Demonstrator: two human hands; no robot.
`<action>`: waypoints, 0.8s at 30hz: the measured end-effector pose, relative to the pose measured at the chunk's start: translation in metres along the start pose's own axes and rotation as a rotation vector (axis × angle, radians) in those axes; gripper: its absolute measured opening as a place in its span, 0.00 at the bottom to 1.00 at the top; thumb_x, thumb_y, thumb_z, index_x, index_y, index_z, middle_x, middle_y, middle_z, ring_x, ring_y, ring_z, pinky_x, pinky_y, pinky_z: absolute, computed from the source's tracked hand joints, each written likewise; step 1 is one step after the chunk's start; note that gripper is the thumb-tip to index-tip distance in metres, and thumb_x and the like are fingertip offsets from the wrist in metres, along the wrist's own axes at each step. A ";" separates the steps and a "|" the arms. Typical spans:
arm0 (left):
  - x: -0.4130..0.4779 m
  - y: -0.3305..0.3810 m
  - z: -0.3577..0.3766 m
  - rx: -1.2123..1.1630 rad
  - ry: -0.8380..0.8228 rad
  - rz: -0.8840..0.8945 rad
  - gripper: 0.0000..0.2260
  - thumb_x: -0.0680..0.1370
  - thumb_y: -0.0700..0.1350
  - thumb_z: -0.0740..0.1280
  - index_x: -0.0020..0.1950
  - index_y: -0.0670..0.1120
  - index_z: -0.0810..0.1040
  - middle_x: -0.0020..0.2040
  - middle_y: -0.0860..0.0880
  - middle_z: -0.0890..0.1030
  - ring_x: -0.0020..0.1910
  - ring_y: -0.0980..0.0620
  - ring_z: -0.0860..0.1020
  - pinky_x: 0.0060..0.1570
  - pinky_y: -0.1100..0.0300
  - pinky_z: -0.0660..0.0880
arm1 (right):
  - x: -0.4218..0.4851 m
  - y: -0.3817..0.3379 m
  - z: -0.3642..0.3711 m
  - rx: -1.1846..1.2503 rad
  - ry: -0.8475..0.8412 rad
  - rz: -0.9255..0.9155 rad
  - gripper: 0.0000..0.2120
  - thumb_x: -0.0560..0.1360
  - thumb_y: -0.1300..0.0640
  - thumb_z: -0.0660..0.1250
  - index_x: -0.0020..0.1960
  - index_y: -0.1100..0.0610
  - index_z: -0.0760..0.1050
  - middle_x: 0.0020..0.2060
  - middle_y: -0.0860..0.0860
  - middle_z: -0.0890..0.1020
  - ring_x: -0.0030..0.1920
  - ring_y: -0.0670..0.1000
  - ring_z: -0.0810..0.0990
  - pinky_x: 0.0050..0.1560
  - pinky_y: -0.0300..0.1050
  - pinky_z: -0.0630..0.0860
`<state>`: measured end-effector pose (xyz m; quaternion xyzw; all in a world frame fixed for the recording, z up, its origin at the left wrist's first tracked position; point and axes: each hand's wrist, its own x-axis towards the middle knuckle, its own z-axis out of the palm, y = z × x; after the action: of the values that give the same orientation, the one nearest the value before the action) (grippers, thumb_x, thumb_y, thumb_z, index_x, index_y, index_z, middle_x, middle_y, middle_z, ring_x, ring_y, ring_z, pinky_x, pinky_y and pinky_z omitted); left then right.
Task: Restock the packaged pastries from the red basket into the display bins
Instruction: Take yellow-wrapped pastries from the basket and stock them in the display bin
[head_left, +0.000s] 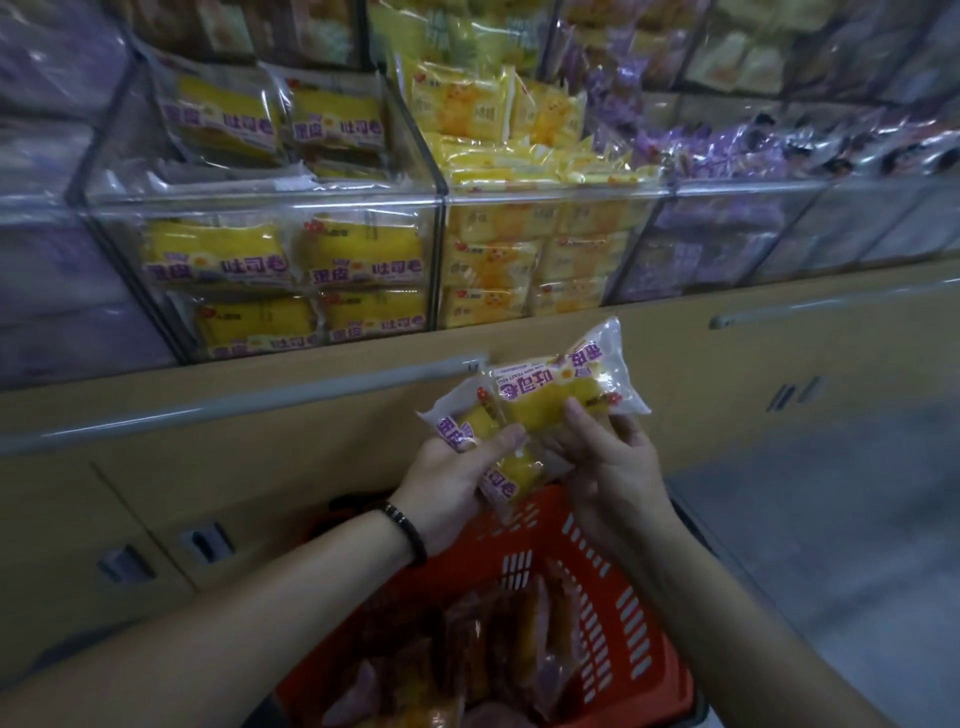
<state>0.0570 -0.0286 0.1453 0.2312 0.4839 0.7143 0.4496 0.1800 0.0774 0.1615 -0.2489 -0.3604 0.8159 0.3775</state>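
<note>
At far left we see purple packs, then a clear display bin (270, 208) of yellow toast packs. Our left hand (457, 478) grips one yellow pastry pack (498, 467); our right hand (613, 457) pinches another (561, 384), both above the red basket (613, 597) holding more packs.

Single head-worn wide-angle view; no second view given, so no shared area. Scene is seen from above and behind forearms, facing forward and down. Both hands, left hand (457, 467) and right hand (618, 457), are caught close, centre of frame. Red basket (613, 613) is cut off by bottom edge, very near. Display bins (270, 208) are spread across upper half, slightly farther. Straight lines are bent toward frame edges. Floor (857, 519) is seen at lower right.
</note>
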 end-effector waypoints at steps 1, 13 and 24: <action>-0.003 0.004 0.001 -0.009 -0.038 0.015 0.12 0.81 0.38 0.69 0.64 0.44 0.82 0.61 0.39 0.85 0.57 0.38 0.85 0.43 0.51 0.84 | -0.002 -0.002 0.004 -0.038 0.005 -0.009 0.28 0.71 0.60 0.76 0.69 0.63 0.74 0.61 0.65 0.84 0.57 0.64 0.86 0.55 0.60 0.85; -0.040 0.132 0.027 0.572 -0.081 0.342 0.16 0.75 0.49 0.76 0.61 0.47 0.82 0.54 0.47 0.88 0.54 0.48 0.86 0.52 0.53 0.84 | -0.045 -0.089 0.021 -0.010 -0.135 0.006 0.19 0.82 0.52 0.61 0.69 0.58 0.78 0.60 0.59 0.86 0.54 0.59 0.88 0.51 0.56 0.85; 0.012 0.284 0.053 0.492 -0.184 0.319 0.23 0.75 0.33 0.76 0.67 0.45 0.77 0.55 0.35 0.86 0.53 0.33 0.86 0.49 0.44 0.86 | -0.005 -0.166 0.108 -0.137 -0.196 -0.282 0.14 0.86 0.56 0.59 0.69 0.55 0.76 0.61 0.59 0.85 0.59 0.63 0.86 0.55 0.67 0.83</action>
<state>-0.0275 -0.0292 0.4220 0.4698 0.5574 0.6133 0.3042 0.1825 0.1059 0.3573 -0.1403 -0.4813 0.7489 0.4333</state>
